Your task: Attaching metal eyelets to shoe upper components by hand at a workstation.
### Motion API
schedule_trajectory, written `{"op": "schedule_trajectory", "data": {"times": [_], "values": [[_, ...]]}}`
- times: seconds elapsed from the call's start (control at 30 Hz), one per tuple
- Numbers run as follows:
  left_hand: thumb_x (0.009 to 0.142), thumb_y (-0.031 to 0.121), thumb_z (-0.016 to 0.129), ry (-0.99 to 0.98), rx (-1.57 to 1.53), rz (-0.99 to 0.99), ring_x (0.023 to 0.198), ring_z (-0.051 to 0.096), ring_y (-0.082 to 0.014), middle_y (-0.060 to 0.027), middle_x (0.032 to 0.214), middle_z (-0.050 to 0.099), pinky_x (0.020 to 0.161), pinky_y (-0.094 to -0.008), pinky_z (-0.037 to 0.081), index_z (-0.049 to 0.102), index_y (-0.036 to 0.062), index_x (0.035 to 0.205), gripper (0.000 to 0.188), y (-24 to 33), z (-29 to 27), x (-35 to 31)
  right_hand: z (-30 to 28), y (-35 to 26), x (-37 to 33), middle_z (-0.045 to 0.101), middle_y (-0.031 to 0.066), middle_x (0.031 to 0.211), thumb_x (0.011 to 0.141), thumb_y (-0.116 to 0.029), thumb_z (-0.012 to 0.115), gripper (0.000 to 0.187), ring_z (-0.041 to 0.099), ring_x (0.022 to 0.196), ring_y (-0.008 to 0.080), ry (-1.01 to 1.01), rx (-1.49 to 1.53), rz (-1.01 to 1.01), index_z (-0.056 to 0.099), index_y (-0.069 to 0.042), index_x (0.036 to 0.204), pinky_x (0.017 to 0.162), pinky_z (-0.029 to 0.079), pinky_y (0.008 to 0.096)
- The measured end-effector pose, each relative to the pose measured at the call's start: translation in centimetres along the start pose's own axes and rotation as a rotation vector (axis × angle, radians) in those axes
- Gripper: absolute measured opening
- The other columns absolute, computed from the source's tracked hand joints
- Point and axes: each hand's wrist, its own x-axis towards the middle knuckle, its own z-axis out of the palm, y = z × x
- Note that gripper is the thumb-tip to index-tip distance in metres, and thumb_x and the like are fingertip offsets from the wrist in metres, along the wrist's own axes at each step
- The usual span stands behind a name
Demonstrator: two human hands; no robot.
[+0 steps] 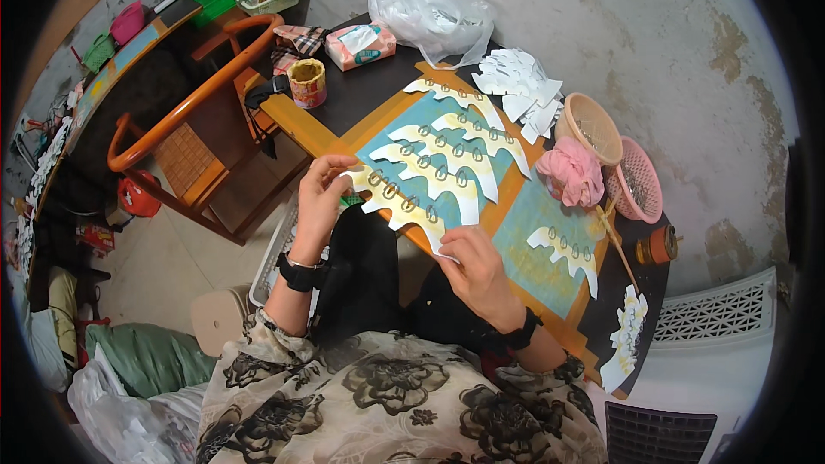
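Observation:
Between my hands is a white, jagged, curved cutout (397,206) with yellowish smears and a row of small metal rings. My left hand (322,198) pinches its left end, and my right hand (483,273) grips its lower right tip. Beyond it, several similar cutouts with rings (427,174) lie overlapping on a blue sheet (421,110) bordered by brown tape. To the right of my right hand, one more ringed cutout (563,251) rests on a second blue sheet (533,288). Whether the rings are fastened to the paper is too small to tell.
A pile of white cutouts (517,86), pink cloth (571,170), a peach basket (587,120) and a pink basket (638,182) line the right. Near them are a stick (620,249) and a jar (660,245). Left stand a smeared can (308,86) and a wooden chair (189,150).

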Motion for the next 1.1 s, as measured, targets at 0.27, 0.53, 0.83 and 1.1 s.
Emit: {"op": "schedule_trajectory", "data": {"times": [0.27,0.53,0.83,1.1], "values": [[0.096,-0.001,0.064,-0.047,-0.156,-0.087,0.093,0.061,-0.0076,0.0005,0.108,0.069,0.084,-0.0233,0.049,0.071,0.0046,0.115,0.021,-0.4,-0.6,-2.1,0.1,0.4,-3.0,0.065,0.0125,0.109,0.079,0.007,0.080,0.026,0.066,0.098,0.0336,0.069,0.054,0.055,0.063,-0.001,0.097,0.082,0.054,0.0416],[0.102,0.001,0.068,-0.170,-0.201,-0.097,0.102,0.064,-0.0091,-0.0015,0.118,0.068,0.093,-0.0270,0.053,0.067,0.0035,0.123,0.021,-0.6,2.0,-4.5,-2.6,0.1,-6.2,0.067,0.0135,0.111,0.075,0.011,0.081,0.030,0.068,0.104,0.0349,0.203,0.042,0.113,0.063,-0.002,0.096,0.086,0.056,0.0412],[0.100,-0.004,0.068,-0.513,-0.184,-0.018,0.109,0.065,-0.0141,-0.0046,0.127,0.061,0.100,-0.0310,0.054,0.069,0.0024,0.117,0.018,-0.6,10.4,-6.4,-9.1,0.2,-13.4,0.067,0.0121,0.112,0.076,0.012,0.078,0.029,0.069,0.110,0.0363,0.359,-0.193,0.187,0.062,-0.005,0.093,0.092,0.055,0.0439],[0.103,-0.002,0.065,-0.433,0.443,0.356,0.103,0.063,-0.0125,-0.0044,0.122,0.061,0.090,-0.0264,0.053,0.068,0.0000,0.116,0.014,-1.1,12.5,-8.0,-9.3,0.9,-18.4,0.066,0.0138,0.118,0.073,-0.001,0.088,0.035,0.064,0.116,0.0391,0.162,-0.200,0.354,0.066,-0.004,0.100,0.099,0.052,0.0480]]}}
